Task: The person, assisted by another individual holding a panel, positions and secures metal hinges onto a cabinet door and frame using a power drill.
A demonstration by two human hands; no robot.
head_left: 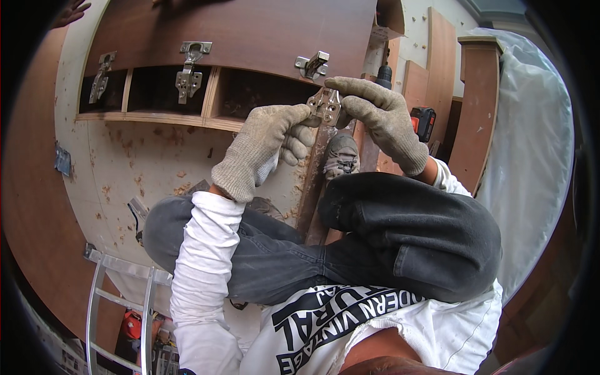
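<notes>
Both my hands wear beige knit gloves and grip a silver metal hinge (324,106) between them, in front of a brown cabinet panel (262,34). My left hand (265,140) pinches the hinge's left side with thumb and forefinger, its other fingers curled. My right hand (375,119) holds the right side. Three more silver hinges, a left one (102,76), a middle one (189,78) and a right one (311,65), are attached along the panel's lower edge, above open compartments (167,90) with pale plywood edges.
Another person's hand (65,11) is at the top left. A drill (384,78) and a black battery (422,124) lie among boards (430,44) at right, beside a plastic-covered piece (522,162). An aluminium ladder (122,262) is lower left; wood shavings litter the floor (150,156).
</notes>
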